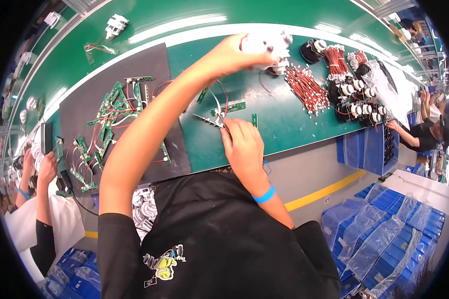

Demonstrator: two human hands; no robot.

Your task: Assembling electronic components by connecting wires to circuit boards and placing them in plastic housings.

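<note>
My left hand (234, 54) reaches across to the far side of the bench, its fingers wrapped round a white plastic part (260, 44) with dark round holes. Nearer to me, my right hand (244, 144) pinches the end of a narrow green circuit board (208, 120), which tilts just above the bench. A second green circuit board (228, 108) lies right behind it. Red and white wires (227, 92) loop up between the boards and my left arm; where they end is hidden. A small green board (255, 120) sits to the right of my right hand.
On the left, a dark mat (157, 65) carries several wired boards (107, 107). Red wire bundles (307, 89) and black-and-white round units (356, 102) stand at the right. Blue bins (384, 229) fill the lower right. Co-workers' hands (47, 167) work at the left.
</note>
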